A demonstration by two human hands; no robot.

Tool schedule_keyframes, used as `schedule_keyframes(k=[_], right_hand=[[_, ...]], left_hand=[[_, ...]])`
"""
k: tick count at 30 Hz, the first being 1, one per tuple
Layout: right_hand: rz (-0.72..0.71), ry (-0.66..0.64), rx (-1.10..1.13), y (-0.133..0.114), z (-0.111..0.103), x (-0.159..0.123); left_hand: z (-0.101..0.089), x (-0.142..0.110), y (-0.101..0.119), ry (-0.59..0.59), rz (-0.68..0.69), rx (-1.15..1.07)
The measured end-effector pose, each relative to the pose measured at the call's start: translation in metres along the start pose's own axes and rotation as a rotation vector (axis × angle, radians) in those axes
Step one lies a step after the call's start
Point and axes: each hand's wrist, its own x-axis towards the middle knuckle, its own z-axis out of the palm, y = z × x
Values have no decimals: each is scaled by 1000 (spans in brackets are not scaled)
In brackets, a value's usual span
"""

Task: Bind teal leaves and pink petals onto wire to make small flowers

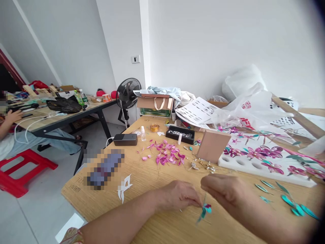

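My left hand (179,196) and my right hand (224,190) meet low over the wooden table (142,186). Both pinch a small craft flower (205,210) with teal leaves and a magenta petal on a thin wire stem. The left fingertips grip it from the left. From above and to the right come the right fingertips. A heap of loose pink petals (167,154) lies further back on the table. Several teal leaves (291,201) lie to the right of my right hand.
A white foam board (266,162) stuck with finished pink flowers lies at the right, a brown card box (212,145) before it. A black tray (180,134), gold wire spool (154,127), small bottle (143,133) and power bank (125,139) stand behind the petals. Another person sits far left by a red stool (24,169).
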Motion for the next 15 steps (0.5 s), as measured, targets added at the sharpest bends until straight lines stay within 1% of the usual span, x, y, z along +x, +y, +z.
schedule_keyframes(k=[1, 2, 3, 4, 6, 8, 10, 11, 13, 15], right_hand=[[52, -1, 85, 9, 0, 1], [112, 3, 176, 18, 3, 2], [171, 13, 271, 25, 8, 2], [227, 35, 356, 31, 15, 1], [325, 74, 463, 37, 31, -2], [374, 88, 455, 35, 46, -7], [356, 75, 360, 26, 55, -13], [332, 63, 295, 20, 58, -15], [279, 33, 156, 4, 61, -19], [219, 15, 10, -12, 60, -22]], left_hand=[[1, -1, 3, -60, -8, -122], [2, -1, 6, -71, -36, -252], [3, -2, 7, -39, -76, -383], [3, -1, 8, 30, -115, -507], [2, 0, 7, 239, -179, -693], [-1, 3, 4, 452, -215, -756], [-6, 6, 0, 603, -243, -664], [-8, 7, -2, 644, -264, -575], [-10, 8, -5, 656, -296, -364], [-10, 9, -7, 626, -291, -138]])
